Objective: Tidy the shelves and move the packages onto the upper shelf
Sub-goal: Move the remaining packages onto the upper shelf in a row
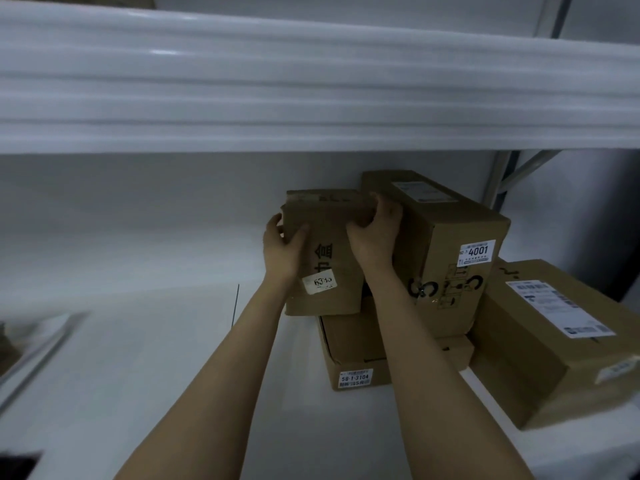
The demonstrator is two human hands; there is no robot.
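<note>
**Head view, read left to right.** A white shelf board (138, 341) runs across the lower part of the view. Above it, blurred, is the white front edge of the next shelf (311, 98).

- **Left hand** (284, 247): grasps the left side of a small brown cardboard box (329, 233), with the thumb on its front face. The box bears a white numbered sticker (318, 283).
- **Right hand** (375, 233): curls its fingers over the top right corner of the same box.
- **Position of the box:** it is upright, overhanging the left end of a flat brown carton labelled 58-1-3104 (349, 351). It cannot be told whether the box rests on this carton or hangs just above it.
- **To the right:** a tall brown carton labelled 4001 (450, 220) stands on the flat carton, just beside the right hand. A large brown carton with a white shipping label (519, 358) sits on the board at the far right, against the stack.

**Progress (a judgement).** Four packages are gathered at the right end of this board, three of them set down. If this is the upper shelf, the task is well along, and the held box needs only seating and squaring. If the target is the board above, every package remains to be moved. The view does not show which.
</note>
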